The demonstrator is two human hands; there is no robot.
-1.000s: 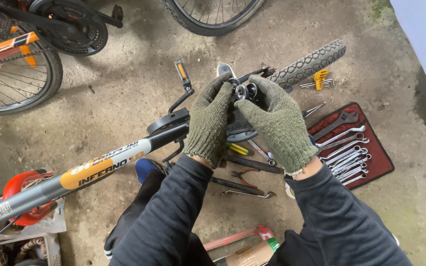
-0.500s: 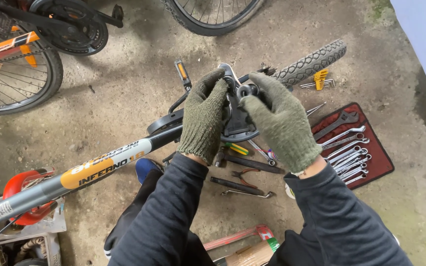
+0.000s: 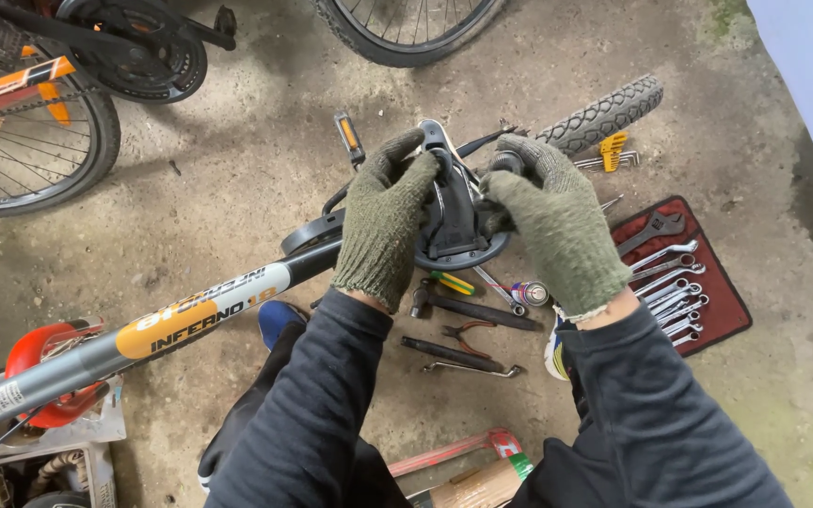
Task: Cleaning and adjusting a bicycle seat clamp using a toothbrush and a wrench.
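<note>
both gloved hands are clamped on the black crank guard (image 3: 454,226): left hand (image 3: 383,226) on its left edge, right hand (image 3: 557,230) on its right. keep the grip even so the bike frame (image 3: 143,329) stays steady, well above the tools (image 3: 468,320) lying on the floor.

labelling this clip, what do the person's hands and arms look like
Both the left hand and right hand wear olive-green knitted gloves with ribbed cuffs. Both arms are covered by dark navy long sleeves, slightly creased, with no visible markings.

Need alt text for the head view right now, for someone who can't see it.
Two gloved hands, left hand and right hand, grip a black bicycle part at the end of a grey-and-orange bike frame. Wrenches lie in a red tool roll on the concrete floor.
</note>
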